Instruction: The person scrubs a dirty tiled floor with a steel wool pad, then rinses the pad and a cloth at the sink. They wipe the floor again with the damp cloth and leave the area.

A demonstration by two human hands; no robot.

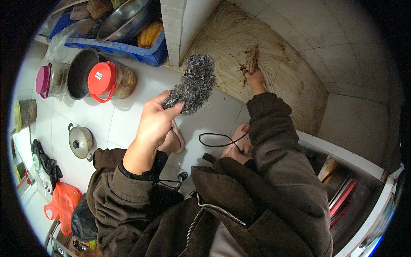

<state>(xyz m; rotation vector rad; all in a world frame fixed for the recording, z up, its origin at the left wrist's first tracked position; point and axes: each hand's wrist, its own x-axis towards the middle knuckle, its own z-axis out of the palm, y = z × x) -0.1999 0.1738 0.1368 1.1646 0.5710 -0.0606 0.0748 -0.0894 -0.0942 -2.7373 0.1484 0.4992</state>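
My left hand pinches one end of a shaggy, speckled grey fibrous pad, raised in front of me above the white tiled floor. Farther forward and to the right, my right hand is closed around a narrow brown strip; what it is made of is not clear. Dark, stringy debris lies beside the fingers. Under that hand is a dirt-smeared tan surface with curved wipe marks, partly covered by my right sleeve.
A white wall end stands beside the smeared area. Left are a blue crate, red-lidded jar, black pan and lidded pot. A cabinet borders my right. A dark cord loops near my feet.
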